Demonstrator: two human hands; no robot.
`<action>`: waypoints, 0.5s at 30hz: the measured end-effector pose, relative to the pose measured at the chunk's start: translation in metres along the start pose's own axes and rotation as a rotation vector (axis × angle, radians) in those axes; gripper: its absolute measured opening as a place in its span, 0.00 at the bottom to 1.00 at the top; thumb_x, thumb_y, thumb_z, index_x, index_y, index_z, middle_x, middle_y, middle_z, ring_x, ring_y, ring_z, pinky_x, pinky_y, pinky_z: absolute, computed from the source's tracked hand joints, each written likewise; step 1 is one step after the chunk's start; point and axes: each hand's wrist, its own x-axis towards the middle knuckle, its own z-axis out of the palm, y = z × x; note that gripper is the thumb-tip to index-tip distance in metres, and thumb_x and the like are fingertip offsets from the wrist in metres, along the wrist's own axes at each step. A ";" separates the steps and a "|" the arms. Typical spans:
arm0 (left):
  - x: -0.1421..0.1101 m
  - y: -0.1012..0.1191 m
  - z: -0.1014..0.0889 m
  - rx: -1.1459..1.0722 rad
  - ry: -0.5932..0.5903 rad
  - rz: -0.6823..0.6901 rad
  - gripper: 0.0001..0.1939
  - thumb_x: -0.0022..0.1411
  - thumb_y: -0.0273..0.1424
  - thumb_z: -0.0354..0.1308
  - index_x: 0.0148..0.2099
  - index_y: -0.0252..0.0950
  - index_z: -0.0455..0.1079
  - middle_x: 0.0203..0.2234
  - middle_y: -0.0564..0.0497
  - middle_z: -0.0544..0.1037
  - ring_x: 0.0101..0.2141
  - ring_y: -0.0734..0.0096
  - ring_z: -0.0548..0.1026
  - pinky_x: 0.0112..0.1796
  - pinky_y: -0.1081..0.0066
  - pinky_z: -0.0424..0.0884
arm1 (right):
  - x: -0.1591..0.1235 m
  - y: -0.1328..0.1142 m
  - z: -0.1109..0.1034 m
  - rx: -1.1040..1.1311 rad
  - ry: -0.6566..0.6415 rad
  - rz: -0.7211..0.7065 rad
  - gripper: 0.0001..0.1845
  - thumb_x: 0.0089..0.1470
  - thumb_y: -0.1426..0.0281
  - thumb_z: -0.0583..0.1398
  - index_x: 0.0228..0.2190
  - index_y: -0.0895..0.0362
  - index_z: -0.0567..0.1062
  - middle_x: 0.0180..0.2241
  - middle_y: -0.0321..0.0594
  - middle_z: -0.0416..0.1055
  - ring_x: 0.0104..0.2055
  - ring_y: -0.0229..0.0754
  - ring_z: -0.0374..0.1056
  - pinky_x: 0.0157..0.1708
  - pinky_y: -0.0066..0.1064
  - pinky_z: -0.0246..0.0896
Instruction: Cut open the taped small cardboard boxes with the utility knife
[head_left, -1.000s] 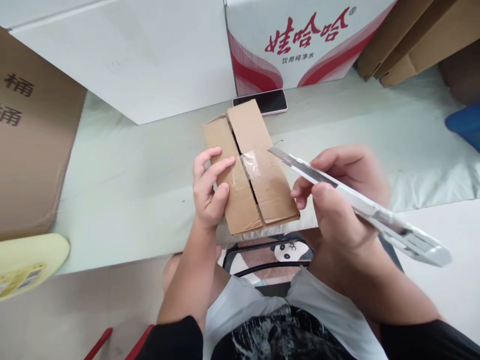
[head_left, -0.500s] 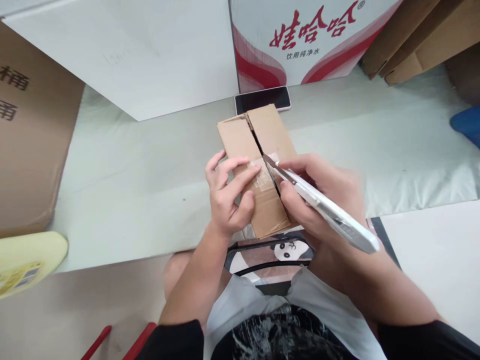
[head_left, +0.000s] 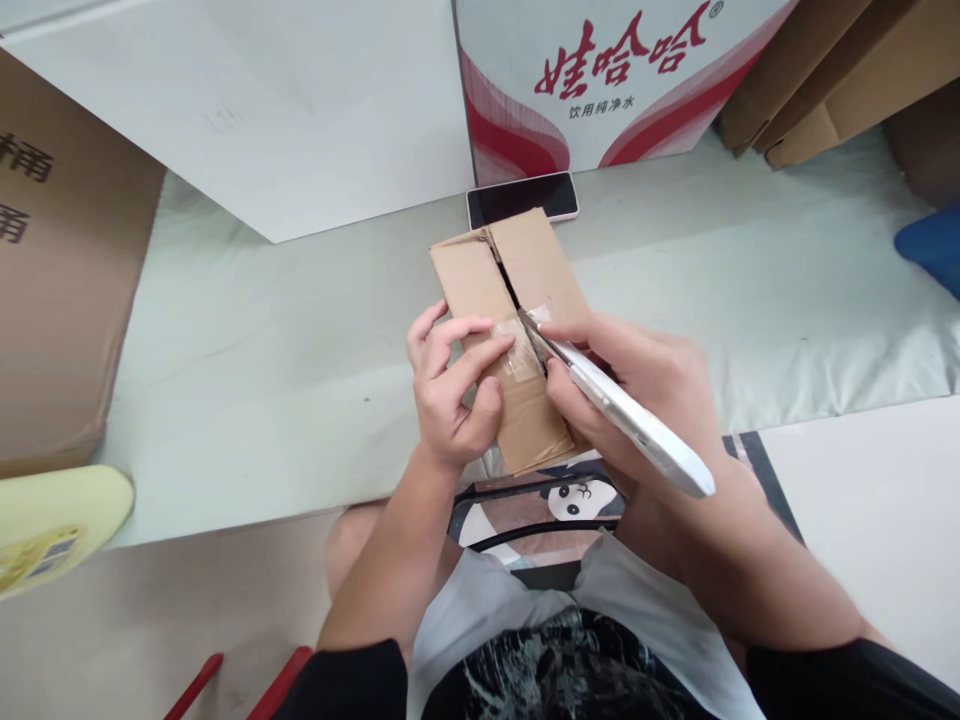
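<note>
A small brown cardboard box [head_left: 529, 418] lies on the pale green cloth, with a dark gap between its top flaps. A strip of clear tape [head_left: 517, 362] crosses that gap. On the box's left side, my left hand [head_left: 454, 390] grips it, fingertips pressing the top near the tape and other fingers against the side edge. My right hand [head_left: 637, 390] is closed around a white utility knife [head_left: 637, 425]. The knife's blade tip touches the gap at the tape's far edge; its handle slants back toward me.
Just beyond the box lies a phone [head_left: 521, 200]. Behind stand a white carton [head_left: 300, 110] and a red-and-white carton [head_left: 517, 120]. A large brown carton [head_left: 67, 300] and a yellow bottle [head_left: 64, 525] are at left; a blue object [head_left: 934, 250] is at right.
The knife and my right hand have shifted slightly left, and the handle's rear end has moved left and a little up. My left hand stays on the box.
</note>
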 end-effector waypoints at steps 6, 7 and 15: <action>0.000 0.001 0.000 -0.007 0.009 0.006 0.18 0.73 0.38 0.48 0.52 0.45 0.79 0.48 0.46 0.78 0.54 0.54 0.73 0.63 0.43 0.65 | 0.002 -0.004 -0.001 0.002 -0.043 0.010 0.14 0.54 0.74 0.64 0.42 0.50 0.81 0.35 0.36 0.83 0.29 0.38 0.74 0.33 0.29 0.66; 0.001 0.001 0.000 -0.005 0.009 0.006 0.18 0.73 0.38 0.48 0.52 0.44 0.79 0.48 0.46 0.78 0.54 0.54 0.73 0.63 0.43 0.66 | 0.003 -0.005 -0.001 -0.008 -0.049 0.010 0.13 0.54 0.74 0.63 0.42 0.51 0.81 0.36 0.36 0.83 0.30 0.38 0.74 0.33 0.28 0.65; 0.002 0.003 0.001 -0.038 0.022 -0.014 0.17 0.74 0.39 0.49 0.51 0.42 0.79 0.48 0.46 0.78 0.53 0.57 0.73 0.65 0.46 0.64 | 0.004 -0.005 -0.001 0.013 -0.025 0.047 0.08 0.54 0.71 0.62 0.37 0.53 0.79 0.30 0.34 0.81 0.25 0.35 0.70 0.29 0.26 0.62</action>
